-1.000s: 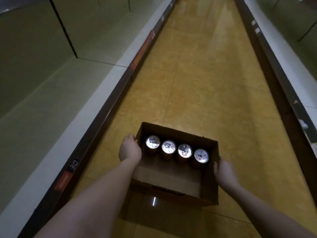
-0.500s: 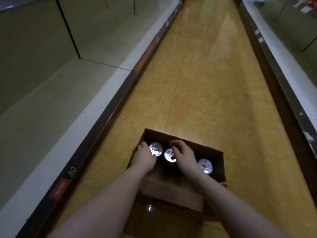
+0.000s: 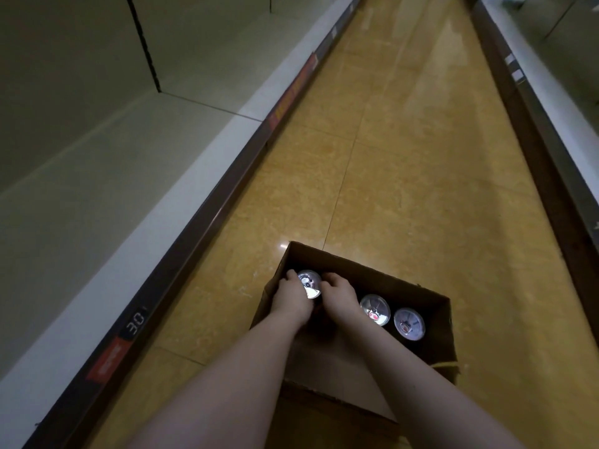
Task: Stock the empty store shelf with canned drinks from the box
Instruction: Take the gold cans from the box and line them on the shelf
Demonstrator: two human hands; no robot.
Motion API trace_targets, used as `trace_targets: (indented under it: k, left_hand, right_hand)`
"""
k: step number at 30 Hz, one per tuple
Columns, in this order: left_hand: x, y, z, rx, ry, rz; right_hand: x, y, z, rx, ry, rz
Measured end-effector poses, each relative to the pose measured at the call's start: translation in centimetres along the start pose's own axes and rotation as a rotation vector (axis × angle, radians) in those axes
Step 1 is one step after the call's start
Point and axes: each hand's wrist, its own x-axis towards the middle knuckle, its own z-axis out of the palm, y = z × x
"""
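Observation:
An open brown cardboard box (image 3: 449, 338) sits on the yellow tiled floor. Inside, silver-topped cans stand in a row along its far wall. My left hand (image 3: 290, 299) is curled around the leftmost can (image 3: 307, 280), whose lid shows between my hands. My right hand (image 3: 340, 299) is closed over the second can (image 3: 313, 293), of which only a sliver of lid shows. Two more cans (image 3: 375, 310) (image 3: 409, 323) stand free to the right. The empty pale shelf (image 3: 97, 196) runs along the left.
The shelf's dark front rail (image 3: 194, 241) carries a "30" price tag (image 3: 134, 325) and red labels. A vertical divider (image 3: 144, 43) splits the shelf farther back. Another shelf unit (image 3: 551, 102) lines the right side of the aisle.
My hands left the box's outer sides and went inside. The right hand slid left off the third can, and both hands now close on the two leftmost cans.

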Motion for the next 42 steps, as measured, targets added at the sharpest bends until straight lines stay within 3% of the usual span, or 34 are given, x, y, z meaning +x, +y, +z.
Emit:
trace_targets:
  k: [9, 15, 20, 30, 38, 42]
  left_hand:
    - [-1.2, -0.5, 0.0, 0.188, 0.142, 0.124]
    - [-4.1, 0.0, -2.8, 0.220, 0.230, 0.245]
    - [-8.5, 1.3, -6.3, 0.171, 0.280, 0.339]
    - [-21.7, 4.4, -13.9, 0.008, 0.573, 0.335]
    - [-33.3, 3.5, -20.3, -0.285, 0.855, 0.261]
    - [-38.3, 2.0, -24.8, -0.439, 0.996, 0.282]
  right_hand:
    - [-1.0, 0.2, -0.2, 0.139, -0.019, 0.023]
    - [-3.1, -0.5, -2.1, 0.228, 0.001, -0.090]
    - [-6.6, -1.7, -5.2, 0.471, -0.005, -0.163]
    - [-16.6, -7.2, -11.3, 0.643, -0.306, -0.470]
    - [-25.8, -13.2, -9.6, 0.586, -0.628, -0.522]
    - [-30.5, -17.9, -8.1, 0.579, -0.794, -0.669]
